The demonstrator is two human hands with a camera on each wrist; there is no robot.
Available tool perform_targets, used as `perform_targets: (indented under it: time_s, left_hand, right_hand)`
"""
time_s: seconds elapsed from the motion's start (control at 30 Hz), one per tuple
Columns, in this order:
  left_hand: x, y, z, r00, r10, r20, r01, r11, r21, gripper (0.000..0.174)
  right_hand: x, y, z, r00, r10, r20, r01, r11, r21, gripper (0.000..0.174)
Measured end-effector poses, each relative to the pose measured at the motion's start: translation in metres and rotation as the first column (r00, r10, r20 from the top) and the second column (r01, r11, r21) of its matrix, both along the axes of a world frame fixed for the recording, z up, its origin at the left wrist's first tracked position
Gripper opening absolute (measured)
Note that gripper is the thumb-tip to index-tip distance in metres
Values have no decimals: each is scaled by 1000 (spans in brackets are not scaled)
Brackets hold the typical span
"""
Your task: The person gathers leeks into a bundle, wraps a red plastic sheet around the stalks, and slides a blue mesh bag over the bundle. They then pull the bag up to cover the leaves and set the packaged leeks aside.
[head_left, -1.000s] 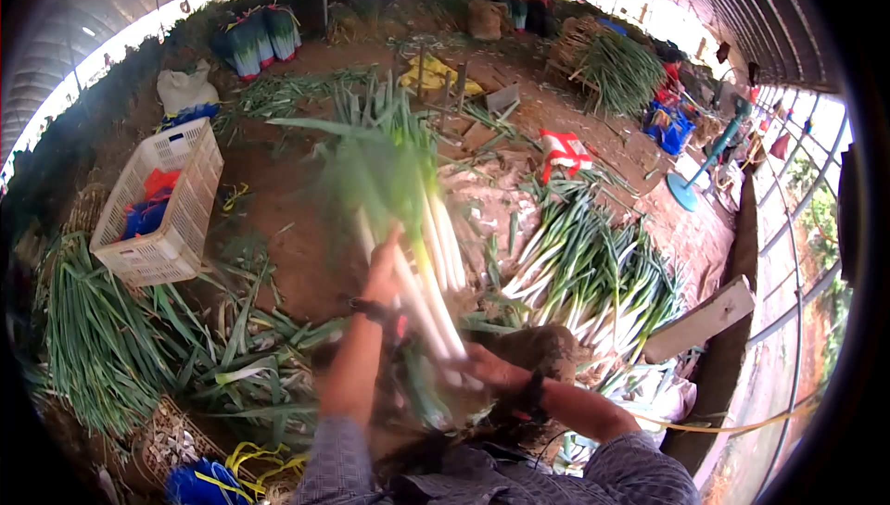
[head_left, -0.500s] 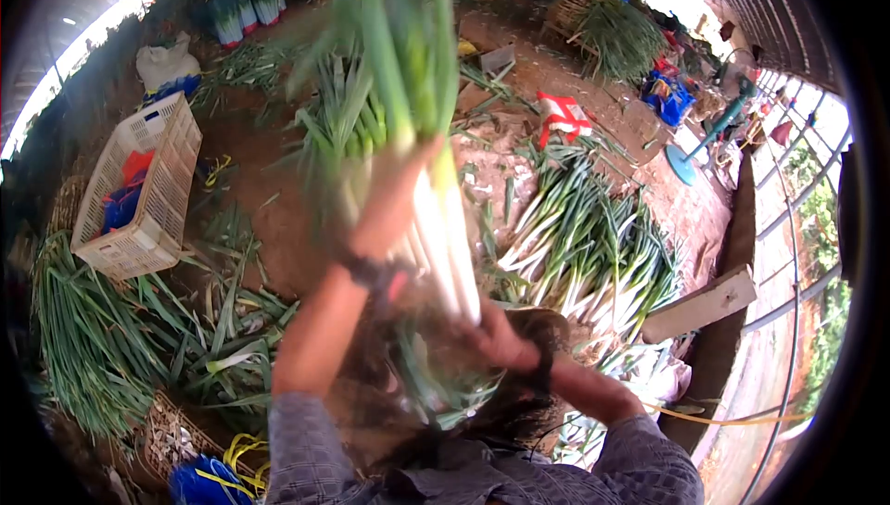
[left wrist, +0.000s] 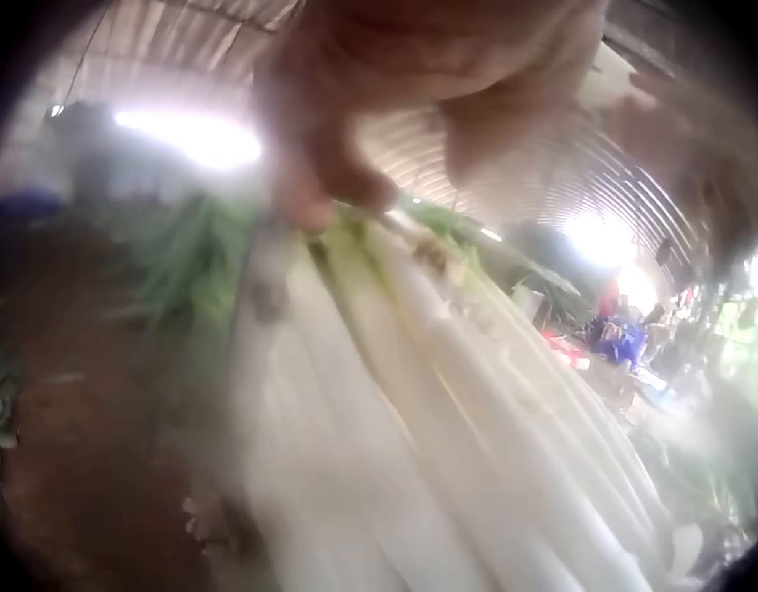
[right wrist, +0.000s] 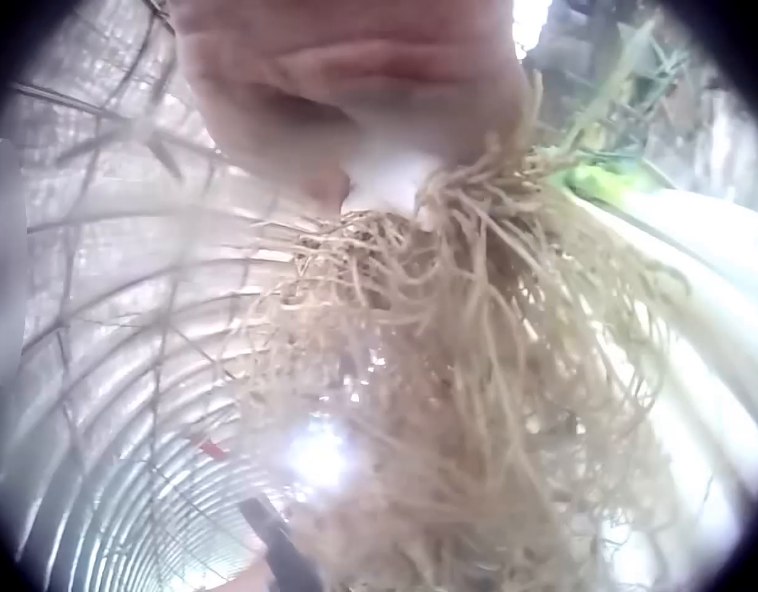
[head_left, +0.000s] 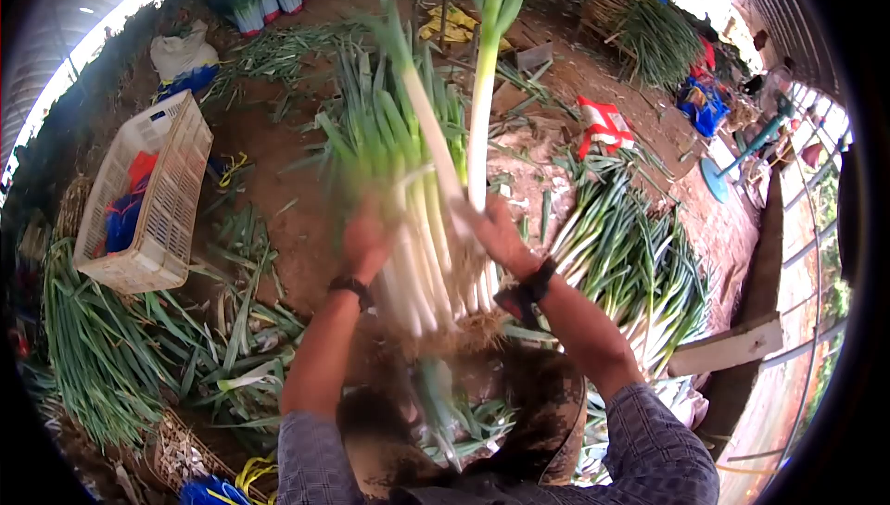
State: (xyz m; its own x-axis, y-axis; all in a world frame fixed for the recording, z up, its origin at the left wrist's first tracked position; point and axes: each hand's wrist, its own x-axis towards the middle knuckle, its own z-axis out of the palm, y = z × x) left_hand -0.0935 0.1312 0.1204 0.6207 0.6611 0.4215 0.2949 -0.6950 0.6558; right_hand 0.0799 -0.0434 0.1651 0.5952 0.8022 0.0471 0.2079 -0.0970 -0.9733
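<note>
My right hand [head_left: 502,233] holds green onions [head_left: 483,88] by their white root ends, leaves pointing up and away. Stringy roots [right wrist: 465,370] hang below that hand in the right wrist view. In front of me stands a dense row of green onions [head_left: 413,255], white shanks towards me and green tops beyond. At the left side of this row is my left hand [head_left: 369,234], blurred. In the left wrist view its bent fingers [left wrist: 307,197] reach over the white shanks, fingertips right at them, with thumb and fingers spread apart.
A cream plastic crate [head_left: 176,199] holding red and blue material stands at left, beside heaped green leaves [head_left: 93,347]. More green onions [head_left: 640,264] lie at right, near a wooden board [head_left: 728,346] and a teal fan stand [head_left: 742,157]. A red-and-white bag [head_left: 607,123] lies beyond.
The left hand has let go of the green onions it gripped and moved down beside the row. The right hand has risen and moved forward, holding green onions by their root ends.
</note>
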Motion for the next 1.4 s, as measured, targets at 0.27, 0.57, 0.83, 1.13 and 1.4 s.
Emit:
perform_targets:
  time_s: [0.27, 0.57, 0.83, 1.13, 1.4]
  left_hand:
    - [49, 57, -46, 943, 173, -284, -131, 978, 161, 37]
    - [-26, 119, -30, 490, 223, 842, 405, 798, -447, 18]
    - [-227, 105, -114, 627, 341, -700, -642, 735, -217, 21]
    - [30, -42, -8, 949, -6, 314, 217, 734, -643, 38]
    - [50, -26, -50, 832, 414, 370, 104, 537, -837, 26]
  right_hand:
    - [16, -33, -84, 958, 23, -284, -78, 980, -183, 26]
    - [-3, -31, -48, 913, -35, -406, 45, 999, 15, 26]
    - [11, -35, -21, 975, 6, -222, -37, 990, -136, 30]
    - [-52, -30, -53, 990, 56, 129, -62, 997, 42, 40]
    - [1, -59, -84, 767, 298, -569, -248, 955, 166, 55]
